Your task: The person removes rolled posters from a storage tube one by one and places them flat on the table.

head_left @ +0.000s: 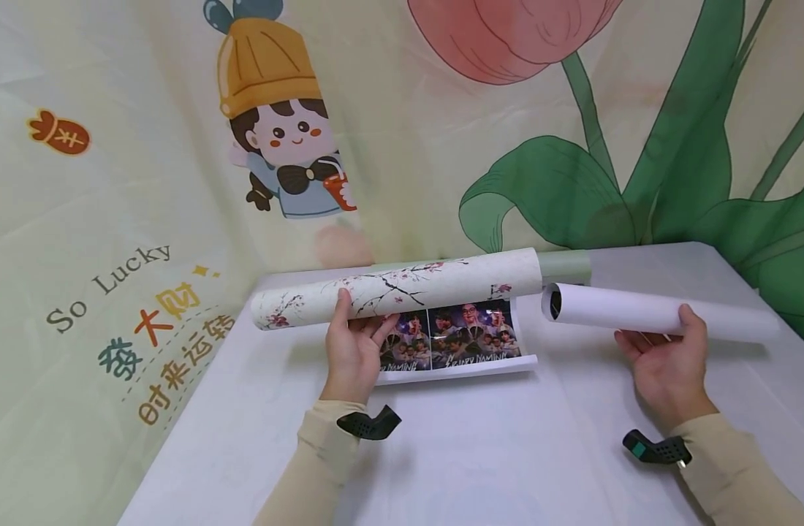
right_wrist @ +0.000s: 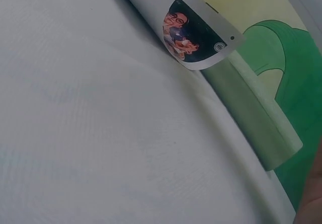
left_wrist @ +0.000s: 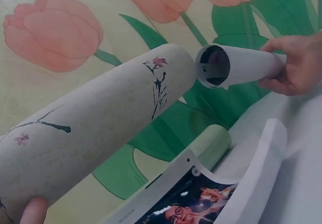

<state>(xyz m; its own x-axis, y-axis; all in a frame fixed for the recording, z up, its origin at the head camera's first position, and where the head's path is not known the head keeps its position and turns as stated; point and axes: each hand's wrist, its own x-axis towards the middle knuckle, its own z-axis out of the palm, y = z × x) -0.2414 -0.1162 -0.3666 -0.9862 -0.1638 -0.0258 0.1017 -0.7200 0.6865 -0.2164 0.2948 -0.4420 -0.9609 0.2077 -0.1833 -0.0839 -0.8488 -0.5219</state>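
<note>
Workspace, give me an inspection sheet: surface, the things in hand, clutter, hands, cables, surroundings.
Surface: table under a white cloth, lightly creased.
Things in hand: blossom roll, held off the table at a slight tilt; white roll, open end facing the blossom roll, the two apart.
Clutter: photo poster, partly unrolled and flat under the blossom roll; green roll lying behind it.
Hands: left hand grips the blossom roll from below; right hand holds the white roll, thumb over its top.
Cables: nothing seen; a black wrist mount shows at each sleeve.
Surroundings: printed backdrop with a cartoon girl, tulips and lettering, close behind the table.
</note>
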